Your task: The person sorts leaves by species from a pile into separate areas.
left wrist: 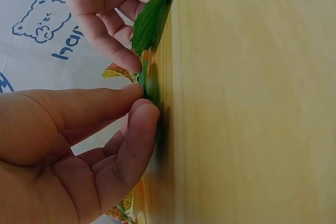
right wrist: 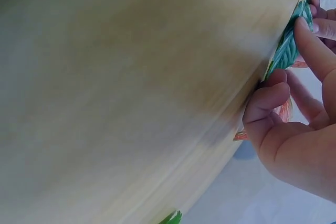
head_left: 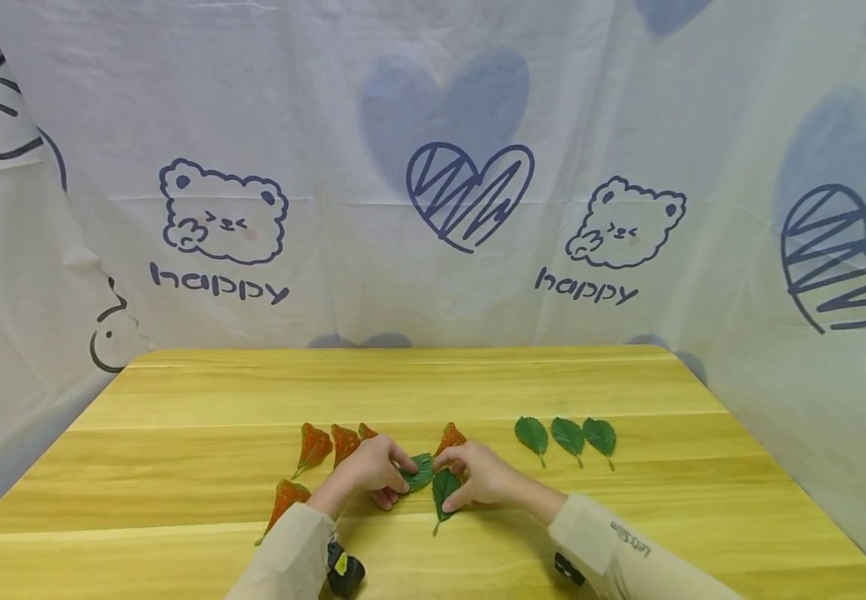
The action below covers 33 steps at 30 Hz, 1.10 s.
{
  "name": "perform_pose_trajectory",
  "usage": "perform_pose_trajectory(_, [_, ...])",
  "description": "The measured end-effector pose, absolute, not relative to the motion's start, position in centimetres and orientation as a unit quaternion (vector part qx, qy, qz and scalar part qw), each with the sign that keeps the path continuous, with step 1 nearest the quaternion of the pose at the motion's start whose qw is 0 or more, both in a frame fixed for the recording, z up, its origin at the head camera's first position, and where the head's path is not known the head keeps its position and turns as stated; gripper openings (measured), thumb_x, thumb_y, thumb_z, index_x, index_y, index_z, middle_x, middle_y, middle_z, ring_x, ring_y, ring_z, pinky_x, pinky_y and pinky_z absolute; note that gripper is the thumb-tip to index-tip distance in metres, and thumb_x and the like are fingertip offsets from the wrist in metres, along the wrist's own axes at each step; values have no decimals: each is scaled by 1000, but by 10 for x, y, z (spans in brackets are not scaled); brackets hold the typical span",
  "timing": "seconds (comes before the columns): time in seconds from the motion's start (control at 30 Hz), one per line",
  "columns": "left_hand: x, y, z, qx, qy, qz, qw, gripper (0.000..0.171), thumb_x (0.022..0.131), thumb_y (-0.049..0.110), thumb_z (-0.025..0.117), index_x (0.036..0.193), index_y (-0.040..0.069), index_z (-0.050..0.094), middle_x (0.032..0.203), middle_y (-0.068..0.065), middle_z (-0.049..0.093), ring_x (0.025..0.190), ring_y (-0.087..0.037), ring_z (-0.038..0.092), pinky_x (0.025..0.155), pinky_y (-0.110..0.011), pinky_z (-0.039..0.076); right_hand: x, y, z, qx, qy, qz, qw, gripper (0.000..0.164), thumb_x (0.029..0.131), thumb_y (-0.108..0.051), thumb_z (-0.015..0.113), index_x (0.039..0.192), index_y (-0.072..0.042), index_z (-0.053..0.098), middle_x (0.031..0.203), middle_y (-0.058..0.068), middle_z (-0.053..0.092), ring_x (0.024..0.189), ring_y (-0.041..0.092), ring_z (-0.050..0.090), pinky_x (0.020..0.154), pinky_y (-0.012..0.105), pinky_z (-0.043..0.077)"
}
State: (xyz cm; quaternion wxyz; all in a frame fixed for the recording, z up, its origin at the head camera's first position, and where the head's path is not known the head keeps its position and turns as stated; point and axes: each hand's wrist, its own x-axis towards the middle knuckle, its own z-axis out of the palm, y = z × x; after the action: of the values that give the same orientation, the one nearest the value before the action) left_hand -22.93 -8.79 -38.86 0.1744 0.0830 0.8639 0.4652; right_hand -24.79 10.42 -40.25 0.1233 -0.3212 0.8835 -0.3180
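My left hand pinches a green leaf at its edge between thumb and index finger, low over the wooden table. Beside it my right hand holds a second green leaf, with the thumb on its face and a curled finger at its toothed tip. The two leaves lie close together, the right one with its stem toward me. Just behind the right hand, a red-orange leaf shows in part. Fingers cover some of both green leaves.
Several red-orange leaves lie on the left of the wooden table, one of them nearer to me by the left sleeve. Three green leaves form a row at the right. A printed white cloth hangs behind the table.
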Motion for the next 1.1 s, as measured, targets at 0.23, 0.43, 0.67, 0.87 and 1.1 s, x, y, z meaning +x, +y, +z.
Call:
perform_pose_trajectory(0.23, [-229,-88,-388,85,865,461,177,22,77,-10,62,98,-6,66,58,-12,60,42,-12,52,46,-30,50,-249,107,-403,-326,875,-331,136,34,67,-8,78,98,-6,65,101,6,59,91,25,54,76,41,46])
perform_pose_trajectory(0.43, [-229,-88,-388,85,863,466,179,21,77,-11,62,97,-6,66,57,-12,59,42,-12,51,46,-30,50,-251,112,-402,-338,850,-369,162,10,73,-4,72,78,-4,63,78,-2,61,77,12,54,74,33,45])
perform_pose_trajectory(0.67, [-228,-87,-388,84,860,469,181,21,77,-11,62,96,-6,66,55,-11,58,41,-12,51,45,-30,50,-257,121,-398,-340,785,-439,274,7,83,-1,61,79,4,57,64,-2,53,54,8,43,51,20,37])
perform_pose_trajectory(0.87, [-228,-87,-387,81,862,465,182,20,77,-11,61,96,-5,66,56,-11,59,41,-11,51,45,-30,50,-256,127,-391,-288,741,-491,356,4,89,-2,53,89,1,51,57,7,55,44,10,52,40,19,41])
perform_pose_trajectory(1.1, [-227,-87,-386,84,862,466,180,20,77,-10,61,96,-5,66,56,-12,59,41,-11,51,46,-31,50,-257,134,-386,-285,752,-499,322,9,85,4,55,94,3,53,61,7,57,45,9,52,44,19,44])
